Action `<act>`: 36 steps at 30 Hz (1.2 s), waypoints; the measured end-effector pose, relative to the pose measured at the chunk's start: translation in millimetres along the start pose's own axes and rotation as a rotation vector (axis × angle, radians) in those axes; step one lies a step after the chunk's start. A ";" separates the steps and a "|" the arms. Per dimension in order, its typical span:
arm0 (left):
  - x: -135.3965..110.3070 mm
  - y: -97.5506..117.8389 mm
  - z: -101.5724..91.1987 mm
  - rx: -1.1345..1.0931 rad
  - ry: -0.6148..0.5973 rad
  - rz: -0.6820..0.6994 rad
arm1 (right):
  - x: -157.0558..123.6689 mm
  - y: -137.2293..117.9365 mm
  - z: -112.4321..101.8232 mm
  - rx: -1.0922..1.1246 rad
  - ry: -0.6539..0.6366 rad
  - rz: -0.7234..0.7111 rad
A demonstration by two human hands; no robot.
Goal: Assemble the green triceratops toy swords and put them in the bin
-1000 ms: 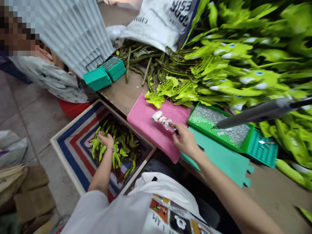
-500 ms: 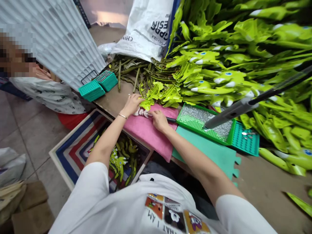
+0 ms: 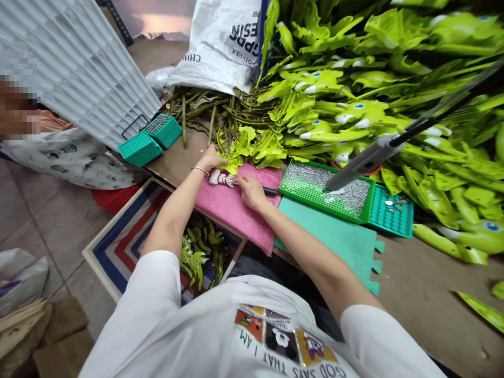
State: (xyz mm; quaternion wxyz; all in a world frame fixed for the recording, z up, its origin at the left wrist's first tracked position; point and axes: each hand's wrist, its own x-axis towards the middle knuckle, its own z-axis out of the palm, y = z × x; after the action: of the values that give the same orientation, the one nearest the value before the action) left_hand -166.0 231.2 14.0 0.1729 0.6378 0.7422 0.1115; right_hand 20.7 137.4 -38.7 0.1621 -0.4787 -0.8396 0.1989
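Note:
On the pink cloth (image 3: 248,210) my right hand (image 3: 252,192) is closed around a tool with a black handle (image 3: 270,191). Its thin front end, by the fingertips, is too small to name. Several small white pieces (image 3: 221,178) lie on the cloth between my hands. At the cloth's far left edge, my left hand (image 3: 213,157) has its fingers curled in at the lime-green plastic pieces (image 3: 244,144) and dark strips. What these fingers pinch is partly hidden.
A big heap of lime-green parts (image 3: 366,107) covers the back right. A green tray (image 3: 364,212) of small metal bits stands under a hanging grey power screwdriver (image 3: 358,163). Stacked teal trays (image 3: 140,149) sit at left. Below the table edge is a striped bin (image 3: 114,247). A person sits at left.
My left hand has moved off the white pieces, away from me toward the green pieces and dark strips, its fingers now curled. My right hand stays on the cloth with the tool. The view has shifted slightly.

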 end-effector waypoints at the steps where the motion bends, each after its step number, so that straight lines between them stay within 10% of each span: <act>1: -1.2 3.3 -4.4 0.012 0.012 0.001 | 0.2 -0.2 0.0 0.003 0.000 0.004; 10: -9.1 21.2 -54.4 0.270 0.122 0.209 | 12.0 -6.3 5.6 0.049 0.071 0.115; 17: -49.6 5.4 -74.8 0.030 0.244 0.274 | 33.7 2.1 -4.7 0.133 0.211 0.254; 21: -105.6 4.2 -41.4 -0.307 0.395 0.224 | 21.9 -9.7 -18.7 0.463 0.283 0.216; 27: -213.6 40.7 51.8 -0.404 0.645 0.120 | -66.5 -20.6 -41.5 1.070 0.204 0.177; 32: -280.8 64.4 70.0 -0.256 0.395 0.434 | -150.3 32.1 -74.0 0.994 0.097 0.326; 36: -289.5 76.8 77.7 -0.280 0.204 0.715 | -211.0 78.2 -101.4 0.873 0.069 0.405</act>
State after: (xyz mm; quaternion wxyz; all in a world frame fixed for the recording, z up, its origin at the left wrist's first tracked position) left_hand -28.5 -45.9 5.6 0.1337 0.8119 0.4643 0.3278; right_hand 228.7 8.4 -6.2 0.3337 -0.5261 -0.5620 0.5441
